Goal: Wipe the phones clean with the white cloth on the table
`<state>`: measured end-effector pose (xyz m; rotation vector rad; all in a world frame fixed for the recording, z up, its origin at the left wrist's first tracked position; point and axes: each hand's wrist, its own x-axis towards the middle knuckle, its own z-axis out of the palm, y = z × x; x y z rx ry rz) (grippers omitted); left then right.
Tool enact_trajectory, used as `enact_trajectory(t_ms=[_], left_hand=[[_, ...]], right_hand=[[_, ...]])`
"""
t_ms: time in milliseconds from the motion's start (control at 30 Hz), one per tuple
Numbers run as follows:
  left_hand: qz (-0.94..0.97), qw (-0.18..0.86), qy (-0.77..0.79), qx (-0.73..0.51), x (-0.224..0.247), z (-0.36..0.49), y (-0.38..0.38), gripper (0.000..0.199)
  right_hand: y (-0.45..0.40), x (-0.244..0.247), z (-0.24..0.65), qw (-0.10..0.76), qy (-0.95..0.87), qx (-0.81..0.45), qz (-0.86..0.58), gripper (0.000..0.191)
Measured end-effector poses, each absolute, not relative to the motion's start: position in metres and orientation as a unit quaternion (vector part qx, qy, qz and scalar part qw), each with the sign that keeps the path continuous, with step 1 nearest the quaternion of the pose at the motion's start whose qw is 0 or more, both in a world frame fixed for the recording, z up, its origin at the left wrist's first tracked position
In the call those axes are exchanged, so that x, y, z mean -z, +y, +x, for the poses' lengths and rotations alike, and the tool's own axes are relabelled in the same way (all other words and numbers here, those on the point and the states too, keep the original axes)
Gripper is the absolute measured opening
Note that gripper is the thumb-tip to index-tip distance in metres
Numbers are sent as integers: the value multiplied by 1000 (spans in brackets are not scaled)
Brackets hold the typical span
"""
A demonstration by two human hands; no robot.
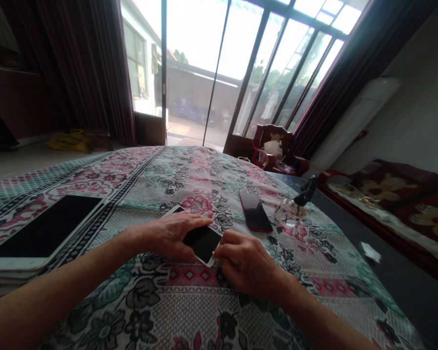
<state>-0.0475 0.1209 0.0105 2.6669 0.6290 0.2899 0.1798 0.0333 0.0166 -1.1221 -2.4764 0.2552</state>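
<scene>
White phone (pixel 203 244) under left hand (pixel 173 236) (palm down), curled right hand (pixel 246 262) alongside.

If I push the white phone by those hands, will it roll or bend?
Probably no rolling: the white phone is flat with straight sides. It's likely stiff, since it looks like one rigid slab. Its smooth, dark front may feel slippery.

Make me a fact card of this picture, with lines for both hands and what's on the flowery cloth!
Left hand: lies across slim white phone with dark screen, thumb and fingertips at opposite long edges
Right hand: curled at that phone's end; grip unclear
Beyond right hand: red-edged black phone; clear bottle with black spray top
Far left: white-framed rectangular tablet, dark screen
Underneath: pink, green, black and white floral cloth
</scene>
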Motion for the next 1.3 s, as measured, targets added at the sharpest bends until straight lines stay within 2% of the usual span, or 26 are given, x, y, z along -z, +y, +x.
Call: enact_trajectory(t_ms=[133,333,567,733,967,1167,1300], left_hand=[[950,186,230,-98,-13,-48,120,82],[948,190,245,-77,-17,-46,118,83],[949,190,236,-90,-15,-47,118,82],[948,191,238,-89,-16,-45,118,81],[948,190,239,-89,-15,-46,118,82],[949,188,237,-91,-13,-47,120,82],[949,188,236,-89,-13,-47,120,83]], right_hand=[[31,-21,184,178,-891,-111,-401,21],[30,-23,174,217,-890,-105,-386,22],[29,-29,179,145,-895,-108,-408,17],[30,-28,180,187,-890,-99,-403,22],[30,-22,179,165,-896,-97,-401,19],[38,-26,186,212,-884,-77,-410,23],[42,-21,181,187,-893,-73,-404,23]])
